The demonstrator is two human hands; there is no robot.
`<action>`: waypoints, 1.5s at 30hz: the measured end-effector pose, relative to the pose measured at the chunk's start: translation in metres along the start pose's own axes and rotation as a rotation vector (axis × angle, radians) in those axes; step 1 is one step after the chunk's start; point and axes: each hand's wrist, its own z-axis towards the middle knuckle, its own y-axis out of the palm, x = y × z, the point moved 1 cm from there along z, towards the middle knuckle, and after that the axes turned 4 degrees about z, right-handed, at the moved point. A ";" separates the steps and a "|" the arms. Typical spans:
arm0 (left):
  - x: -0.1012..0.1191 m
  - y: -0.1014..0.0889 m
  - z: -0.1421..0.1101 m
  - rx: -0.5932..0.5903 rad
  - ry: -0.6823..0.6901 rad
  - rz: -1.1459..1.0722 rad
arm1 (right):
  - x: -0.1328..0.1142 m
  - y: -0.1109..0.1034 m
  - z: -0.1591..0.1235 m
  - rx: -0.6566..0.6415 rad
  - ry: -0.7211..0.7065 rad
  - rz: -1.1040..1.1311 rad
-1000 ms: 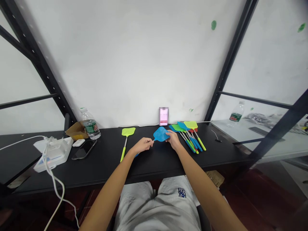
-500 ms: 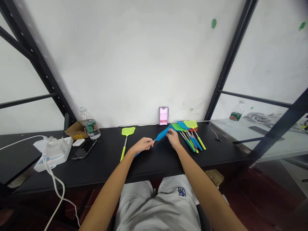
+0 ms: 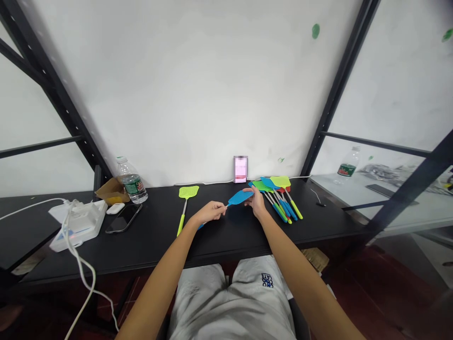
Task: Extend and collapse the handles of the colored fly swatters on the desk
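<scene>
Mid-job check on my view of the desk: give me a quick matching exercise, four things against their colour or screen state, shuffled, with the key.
Things
1. Held swatter, in left hand and right hand
2. Lone swatter, lying left of the hands
3. Upright phone, by the wall
4. Flat phone, on the desk

Matches
A. Dark screen
B. Yellow-green
C. Pinkish lit screen
D. Blue head

Pairs: 1-D, 2-B, 3-C, 4-A
</scene>
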 end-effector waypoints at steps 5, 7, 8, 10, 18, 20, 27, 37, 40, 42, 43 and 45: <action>-0.001 0.000 0.000 0.018 0.001 0.012 | 0.000 -0.001 -0.001 -0.027 -0.080 -0.082; -0.002 0.000 0.001 0.018 0.003 0.021 | 0.002 -0.002 0.001 -0.019 -0.122 -0.109; -0.002 0.000 0.001 0.017 0.004 0.025 | 0.002 -0.002 0.002 -0.013 -0.137 -0.114; -0.003 0.000 0.002 0.014 0.005 0.030 | 0.004 -0.003 0.004 -0.010 -0.160 -0.128; -0.002 0.000 0.001 0.000 0.011 0.032 | 0.011 -0.005 0.009 -0.046 -0.226 -0.210; -0.002 0.000 0.001 -0.002 0.013 0.041 | 0.013 -0.006 0.009 -0.022 -0.277 -0.259; -0.003 -0.001 0.001 0.002 0.011 0.043 | 0.016 -0.011 0.009 0.070 -0.311 -0.349; -0.001 -0.001 0.001 0.010 -0.002 0.032 | -0.005 0.002 -0.005 0.038 -0.014 -0.007; -0.002 -0.001 0.001 0.012 -0.001 0.039 | -0.004 0.002 -0.004 0.043 -0.094 -0.079; -0.002 -0.001 0.001 0.010 0.001 0.043 | -0.001 0.000 -0.002 0.045 -0.162 -0.161; -0.002 -0.001 0.001 0.008 0.004 0.047 | 0.001 -0.001 0.000 0.052 -0.193 -0.192; -0.001 0.000 0.001 0.005 0.006 0.057 | 0.004 -0.002 0.002 0.063 -0.230 -0.219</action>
